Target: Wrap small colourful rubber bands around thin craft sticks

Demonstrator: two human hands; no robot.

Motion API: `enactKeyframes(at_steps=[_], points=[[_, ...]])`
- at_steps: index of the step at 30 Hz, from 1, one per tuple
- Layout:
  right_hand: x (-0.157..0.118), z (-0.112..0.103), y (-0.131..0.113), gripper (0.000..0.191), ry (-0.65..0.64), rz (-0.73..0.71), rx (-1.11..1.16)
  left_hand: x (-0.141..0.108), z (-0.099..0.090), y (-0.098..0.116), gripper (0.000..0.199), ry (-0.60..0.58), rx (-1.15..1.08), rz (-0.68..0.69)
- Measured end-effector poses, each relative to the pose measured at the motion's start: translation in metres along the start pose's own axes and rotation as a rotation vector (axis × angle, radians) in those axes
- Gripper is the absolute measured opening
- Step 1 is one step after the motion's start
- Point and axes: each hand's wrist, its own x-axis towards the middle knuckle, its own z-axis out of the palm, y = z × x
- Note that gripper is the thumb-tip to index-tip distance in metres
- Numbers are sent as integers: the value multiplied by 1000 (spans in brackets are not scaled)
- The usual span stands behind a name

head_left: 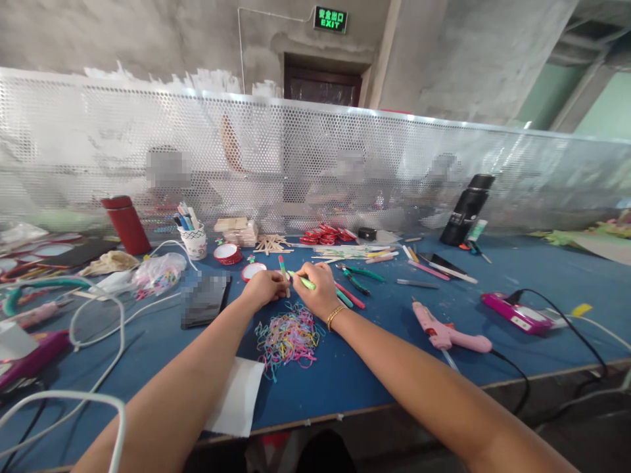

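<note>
Between the fingers of my left hand (267, 288) is a wooden craft stick (282, 265), upright, with red and green-blue bands at its top end. My right hand (318, 287) grips a light green marker (306, 282), whose tip is close to the stick; I cannot tell whether they touch. Just below both hands lies a tangled heap of colourful rubber bands (290, 336). Right of my right hand are a red marker (351, 297) and a green one, partly hidden by it. A round red-rimmed tin (254, 270) sits behind my left hand.
A pink glue gun (446, 332) and a purple power strip (517, 314) lie on the right. Green-handled pliers (362, 276), loose wooden sticks (270, 244) and a pen cup (192, 240) are farther back. A black phone (206, 301) and white cables occupy the left. A perforated metal screen (305, 164) bounds the table.
</note>
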Motion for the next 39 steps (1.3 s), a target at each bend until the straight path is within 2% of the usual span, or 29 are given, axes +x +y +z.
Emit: enactKeyframes(at_steps=[3,11,17,28,34,39], points=[[0,-1,2,15,20,22,-12,0,0,0,33,8,0,-9],[-1,1,-2,14,-14,-43,23,3,0,-6,35,16,0,-10],[0,0,-6,14,-46,-54,8,0,0,0,38,18,11,-11],[0,0,0,14,0,-24,14,4,0,-6,36,7,15,4],[0,1,-4,14,-29,-56,20,-1,0,1,35,10,21,4],[0,0,0,14,-12,-20,10,-4,0,4,33,21,28,0]])
